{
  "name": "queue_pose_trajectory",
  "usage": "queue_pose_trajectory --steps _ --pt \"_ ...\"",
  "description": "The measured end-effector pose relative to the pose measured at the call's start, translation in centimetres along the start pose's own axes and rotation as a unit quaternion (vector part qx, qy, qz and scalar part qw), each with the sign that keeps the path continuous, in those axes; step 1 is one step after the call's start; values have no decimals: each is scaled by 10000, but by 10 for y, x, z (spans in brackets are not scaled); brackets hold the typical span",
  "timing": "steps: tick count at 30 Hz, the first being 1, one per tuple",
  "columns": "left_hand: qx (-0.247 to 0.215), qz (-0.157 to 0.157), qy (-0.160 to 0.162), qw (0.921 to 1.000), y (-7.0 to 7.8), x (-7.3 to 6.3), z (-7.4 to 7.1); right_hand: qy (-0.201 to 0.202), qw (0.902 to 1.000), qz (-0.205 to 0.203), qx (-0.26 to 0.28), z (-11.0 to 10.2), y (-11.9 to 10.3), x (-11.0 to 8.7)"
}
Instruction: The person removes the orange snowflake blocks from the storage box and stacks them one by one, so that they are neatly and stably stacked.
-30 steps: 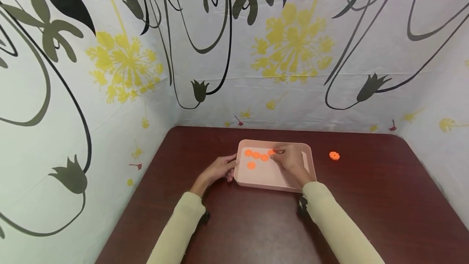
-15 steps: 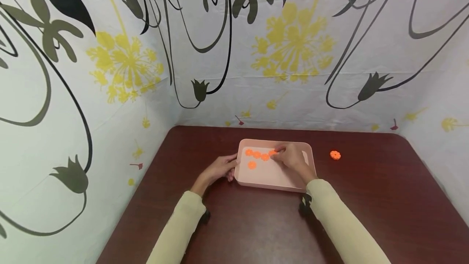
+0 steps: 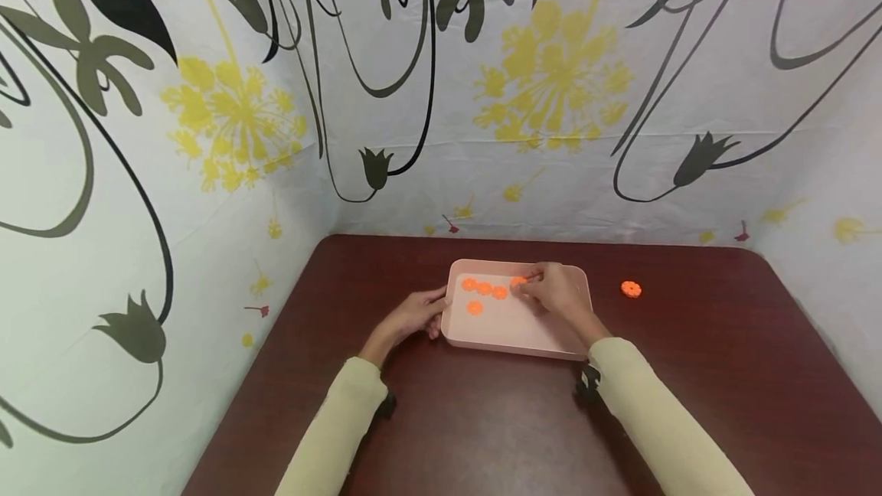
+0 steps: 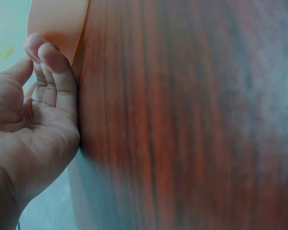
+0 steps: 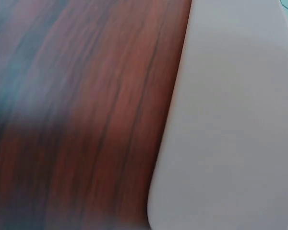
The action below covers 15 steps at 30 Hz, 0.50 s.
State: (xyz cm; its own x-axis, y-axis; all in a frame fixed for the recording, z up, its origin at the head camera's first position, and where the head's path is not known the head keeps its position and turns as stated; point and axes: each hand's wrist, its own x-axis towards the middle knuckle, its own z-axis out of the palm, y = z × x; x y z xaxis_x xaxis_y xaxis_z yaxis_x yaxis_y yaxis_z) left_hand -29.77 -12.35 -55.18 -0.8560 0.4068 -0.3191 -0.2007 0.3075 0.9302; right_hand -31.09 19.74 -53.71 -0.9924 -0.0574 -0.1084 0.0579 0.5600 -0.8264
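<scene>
A shallow pink tray (image 3: 513, 343) lies on the table. In it, several small orange flower-shaped pieces (image 3: 485, 288) form a slanting row, with another orange piece (image 3: 474, 308) below the row's left end. My right hand (image 3: 560, 295) reaches over the tray's right half and pinches an orange flower-shaped piece (image 3: 518, 280) at the row's right end, partly covered by the fingertips. At the tray's left edge, my left hand (image 3: 411, 315) holds the rim; in the left wrist view its bent fingers (image 4: 57, 72) meet the tray's outer wall (image 4: 57, 19). The right wrist view misses the right hand.
One more orange flower-shaped piece (image 3: 630, 289) lies on the dark wooden table (image 3: 482, 419), right of the tray. A white cloth with a floral print (image 3: 441, 113) hangs behind the table and along its sides.
My right hand has moved slightly right and away from me, and the piece at its fingertips has shifted with it, widening the gap to the row. My left hand stays at the tray's edge.
</scene>
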Motion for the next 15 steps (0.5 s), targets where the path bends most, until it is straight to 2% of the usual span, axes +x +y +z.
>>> queue_pose_trajectory --steps 2,8,11,15 --pt "-14 -24 24 10000 -1 -1 -1 -8 9998 -66 -181 -3 -2 -2" --pt "27 -12 -16 10000 -3 0 -2 175 9911 -721 -1103 -19 0 -12" --pt "31 -24 -15 10000 -2 0 -1 216 9877 -1045 -1141 -31 2 -19" --pt "60 -52 -2 10000 -1 -1 -1 369 9861 -1203 -1084 -48 8 -28"
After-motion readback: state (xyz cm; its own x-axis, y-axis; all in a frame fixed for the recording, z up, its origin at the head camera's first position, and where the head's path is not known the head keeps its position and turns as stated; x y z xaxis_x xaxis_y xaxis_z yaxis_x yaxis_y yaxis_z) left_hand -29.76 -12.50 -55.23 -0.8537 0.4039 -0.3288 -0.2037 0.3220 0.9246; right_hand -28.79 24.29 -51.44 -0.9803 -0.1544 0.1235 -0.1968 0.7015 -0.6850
